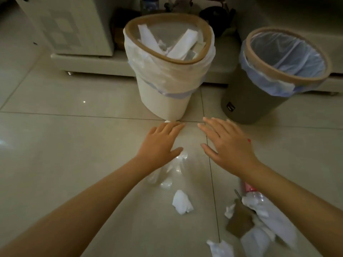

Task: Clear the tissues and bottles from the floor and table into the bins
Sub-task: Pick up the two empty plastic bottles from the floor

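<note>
Tissues and bottles litter the tiled floor (pixel 74 145) in the head view: a crumpled tissue (pixel 182 202) lies between the forearms, a crushed clear plastic bottle (pixel 167 169) sits partly under the left wrist, and a heap of tissue, brown card and another bottle with a red label (pixel 259 206) rests under the right forearm. A scrap of white, probably tissue, peeks from the foot of the cream bin (pixel 167 71), which already holds paper and tissue. The grey bin (pixel 259 101) beside it has only a liner showing inside.

The left hand (pixel 161 143) and right hand (pixel 228 143) hover palm-down, fingers spread and loosely extended, holding nothing. They are just short of the bins.

To do this step well, each hand should drop onto one item, the left to the clear bottle beneath it, and close fully before lifting. Sorting matters: tissues seem meant for the cream bin, so bottles likely suit the grey one.
</note>
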A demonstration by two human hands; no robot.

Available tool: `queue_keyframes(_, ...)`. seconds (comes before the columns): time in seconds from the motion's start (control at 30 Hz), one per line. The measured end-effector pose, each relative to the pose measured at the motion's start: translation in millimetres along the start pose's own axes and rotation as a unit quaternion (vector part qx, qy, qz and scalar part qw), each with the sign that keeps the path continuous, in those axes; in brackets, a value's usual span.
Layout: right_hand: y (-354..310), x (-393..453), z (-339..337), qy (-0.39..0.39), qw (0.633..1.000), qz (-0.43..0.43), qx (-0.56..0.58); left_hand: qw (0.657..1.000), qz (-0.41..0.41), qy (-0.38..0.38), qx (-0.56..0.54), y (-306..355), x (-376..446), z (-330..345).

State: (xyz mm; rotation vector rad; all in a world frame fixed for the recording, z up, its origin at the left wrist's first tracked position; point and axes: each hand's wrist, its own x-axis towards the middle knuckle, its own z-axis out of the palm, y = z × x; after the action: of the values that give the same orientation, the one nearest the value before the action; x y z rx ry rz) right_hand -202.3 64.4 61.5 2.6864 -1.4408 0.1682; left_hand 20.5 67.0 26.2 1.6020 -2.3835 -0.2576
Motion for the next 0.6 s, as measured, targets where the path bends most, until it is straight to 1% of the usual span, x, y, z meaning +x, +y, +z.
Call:
queue_keyframes(0.13, 2.8, -36.3, 25.6, -0.038, 0.999, 0.033, -0.01, 0.999, -0.02, -0.031, -0.011, 6.7, -7.0, 22.5)
queue_keyframes(0.23, 9.8, -62.3, 42.1, -0.048, 0.996, 0.068, -0.019, 0.999, -0.039, -0.022, 0.0, 9.0, -9.5, 36.9)
queue_keyframes(0.3, 19.6, -78.4, 49.6, -0.056, 0.993, 0.098, -0.039, 0.996, -0.085, -0.028, 0.008, 5.3, -6.9, 46.8)
queue_keyframes(0.37, 33.8, -94.0, 56.1, -0.08, 0.985, 0.14, -0.062, 0.984, -0.163, -0.068, 0.028, -1.9, -4.5, 55.4)
queue_keyframes(0.43, 50.0, -106.5, 63.2, -0.109, 0.972, 0.19, -0.085, 0.969, -0.214, -0.101, 0.071, -7.1, -4.3, 63.0)
queue_keyframes(0.5, 62.0, -112.5, 67.3, -0.147, 0.954, 0.245, -0.096, 0.966, -0.225, -0.096, 0.079, -6.4, -4.2, 67.5)
queue_keyframes(0.6, 67.8, -110.9, 72.3, -0.217, 0.914, 0.337, -0.064, 0.966, -0.244, -0.085, -0.002, 2.1, 0.3, 68.7)
